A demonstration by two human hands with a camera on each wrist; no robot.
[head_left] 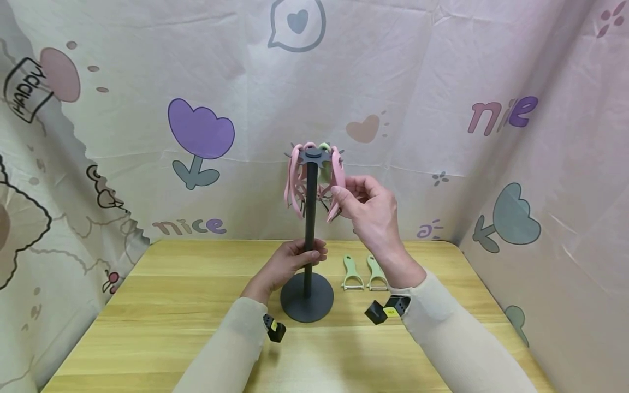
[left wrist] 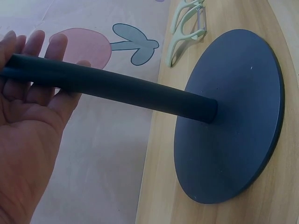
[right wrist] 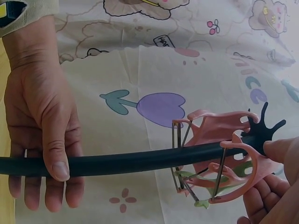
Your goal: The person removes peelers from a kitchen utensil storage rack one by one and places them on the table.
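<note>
A dark rotating-style stand (head_left: 310,218) with a round base and a hooked top is upright on the table. My left hand (head_left: 285,265) holds its pole low down, thumb in front and fingers behind. Near the top, my right hand (head_left: 377,215) pinches a pink peeler (head_left: 338,170) between thumb and fingers; its upper end is at the hooks. Other pink peelers (head_left: 293,183) hang on the left side of the hooks. Behind the pole hangs a green peeler (head_left: 325,173), partly hidden. The right wrist view shows the peelers' blades pointing down the pole.
Two green peelers (head_left: 350,268) lie side by side on the wooden table (head_left: 191,305), right of the stand's base (head_left: 307,311). A printed cloth (head_left: 275,93) hangs behind the table and along both sides.
</note>
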